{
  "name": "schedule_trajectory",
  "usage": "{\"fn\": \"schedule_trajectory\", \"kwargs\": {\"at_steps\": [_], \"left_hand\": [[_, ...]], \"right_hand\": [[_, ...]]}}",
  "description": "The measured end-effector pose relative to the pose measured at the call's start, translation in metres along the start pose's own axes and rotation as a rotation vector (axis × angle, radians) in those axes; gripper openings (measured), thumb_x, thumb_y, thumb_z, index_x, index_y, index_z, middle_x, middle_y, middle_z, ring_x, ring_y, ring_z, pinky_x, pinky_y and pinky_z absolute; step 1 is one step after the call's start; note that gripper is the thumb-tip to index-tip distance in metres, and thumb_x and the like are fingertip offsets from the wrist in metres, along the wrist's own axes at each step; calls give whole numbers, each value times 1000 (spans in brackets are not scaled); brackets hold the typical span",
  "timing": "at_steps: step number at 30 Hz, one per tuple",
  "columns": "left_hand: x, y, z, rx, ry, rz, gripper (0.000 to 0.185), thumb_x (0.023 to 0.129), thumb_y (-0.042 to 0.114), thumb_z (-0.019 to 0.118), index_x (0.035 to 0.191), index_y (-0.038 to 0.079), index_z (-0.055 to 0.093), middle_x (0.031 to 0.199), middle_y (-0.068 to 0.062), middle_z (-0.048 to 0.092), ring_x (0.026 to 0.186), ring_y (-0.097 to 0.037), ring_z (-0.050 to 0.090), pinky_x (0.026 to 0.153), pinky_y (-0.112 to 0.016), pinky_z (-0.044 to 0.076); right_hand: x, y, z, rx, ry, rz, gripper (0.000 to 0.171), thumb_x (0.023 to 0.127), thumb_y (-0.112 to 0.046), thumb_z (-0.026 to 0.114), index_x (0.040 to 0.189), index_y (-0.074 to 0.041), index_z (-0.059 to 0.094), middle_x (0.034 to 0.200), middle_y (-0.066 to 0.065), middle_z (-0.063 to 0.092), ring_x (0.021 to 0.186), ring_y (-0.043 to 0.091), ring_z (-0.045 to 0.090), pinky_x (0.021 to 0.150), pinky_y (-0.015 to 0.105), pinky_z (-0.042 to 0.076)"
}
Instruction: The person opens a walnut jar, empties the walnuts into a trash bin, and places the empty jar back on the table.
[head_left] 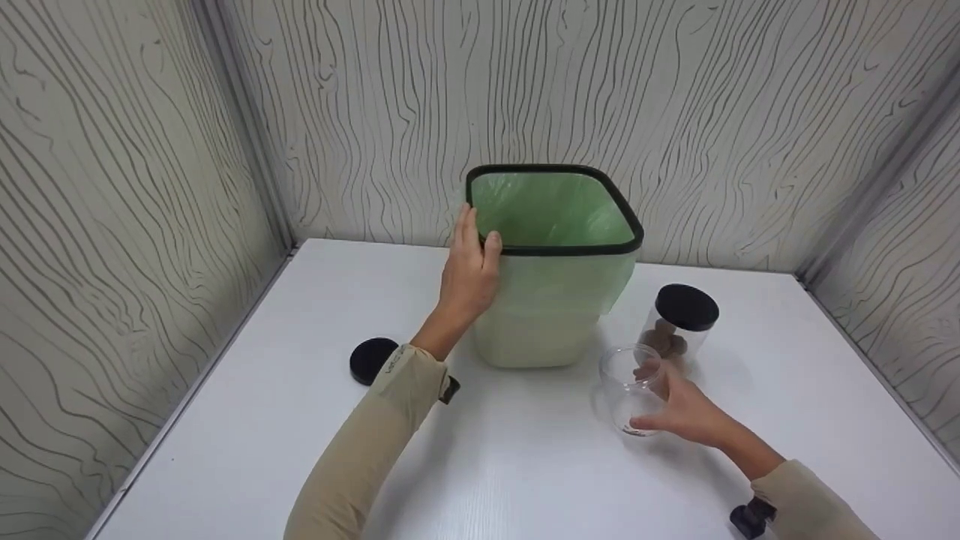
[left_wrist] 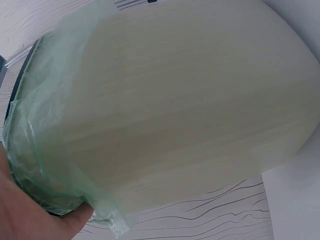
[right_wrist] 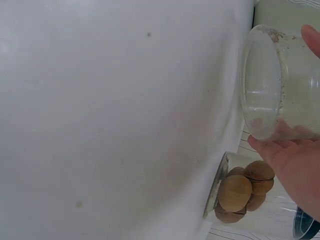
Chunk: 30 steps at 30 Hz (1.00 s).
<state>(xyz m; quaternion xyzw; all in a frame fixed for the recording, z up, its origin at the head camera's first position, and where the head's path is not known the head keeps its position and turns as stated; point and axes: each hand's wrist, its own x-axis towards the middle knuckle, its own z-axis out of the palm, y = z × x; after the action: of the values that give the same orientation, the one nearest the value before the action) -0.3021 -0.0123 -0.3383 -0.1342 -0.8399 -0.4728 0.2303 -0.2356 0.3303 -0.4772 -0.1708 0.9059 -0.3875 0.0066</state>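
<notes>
A pale bin with a black rim and a green bag liner stands at the back of the white table. My left hand grips its near left rim, thumb inside; the left wrist view shows the bin wall close up with my left hand on the rim. My right hand holds an open, empty clear jar, which the right wrist view shows as the clear jar in my right hand. Behind it stands a lidded jar holding brown round pieces.
A loose black lid lies on the table to the left of my left forearm. Patterned walls close in the table on the left, back and right. A small black object sits at my right wrist.
</notes>
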Motion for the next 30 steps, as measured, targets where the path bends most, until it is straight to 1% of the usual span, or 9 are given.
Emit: {"fn": "schedule_trajectory", "kwargs": {"at_steps": [6,9,12,16,20,25,30], "left_hand": [[0,1,0,4,1,-2,57,103,30,33,149,-1,19,155,-14,14,139,-28,21,107,-45,27],[0,1,-1,6,-1,1,57,103,30,33,149,-1,19,155,-14,14,140,-27,21,108,-44,26],[0,1,-1,7,-2,3,57,103,29,34,148,-1,19,155,-14,14,140,-27,20,108,-44,26],[0,0,-1,6,-2,1,57,103,30,34,148,-2,20,155,-14,14,140,-27,21,108,-44,26],[-1,1,-1,2,-9,0,57,103,30,34,148,-2,19,155,-14,14,140,-27,19,108,-43,25],[-2,1,-2,1,-16,5,58,103,31,33,149,-2,17,156,-14,13,141,-26,18,109,-43,23],[-1,1,-2,-3,-19,8,59,103,32,33,149,-2,17,156,-14,12,141,-27,17,109,-43,23]], "right_hand": [[2,-1,3,-4,-17,25,88,68,-28,86,131,4,35,128,16,51,121,34,45,100,53,32],[2,-3,5,-6,-29,27,90,68,-30,85,133,4,33,128,16,51,120,34,46,100,53,32],[3,-4,7,-8,-28,4,94,69,-30,85,136,6,30,126,17,53,118,33,48,100,51,33],[4,-4,7,2,-23,-27,95,68,-27,86,137,7,29,124,18,53,116,33,50,98,49,36],[5,-3,7,20,-37,-28,95,67,-26,87,136,8,31,125,19,52,116,34,51,98,49,37],[6,-3,6,-8,-41,-39,99,65,-26,88,138,8,30,126,20,53,118,35,50,97,48,38],[7,-1,5,-2,-50,-59,93,63,-24,88,133,9,36,123,23,54,115,38,50,93,51,40]]}}
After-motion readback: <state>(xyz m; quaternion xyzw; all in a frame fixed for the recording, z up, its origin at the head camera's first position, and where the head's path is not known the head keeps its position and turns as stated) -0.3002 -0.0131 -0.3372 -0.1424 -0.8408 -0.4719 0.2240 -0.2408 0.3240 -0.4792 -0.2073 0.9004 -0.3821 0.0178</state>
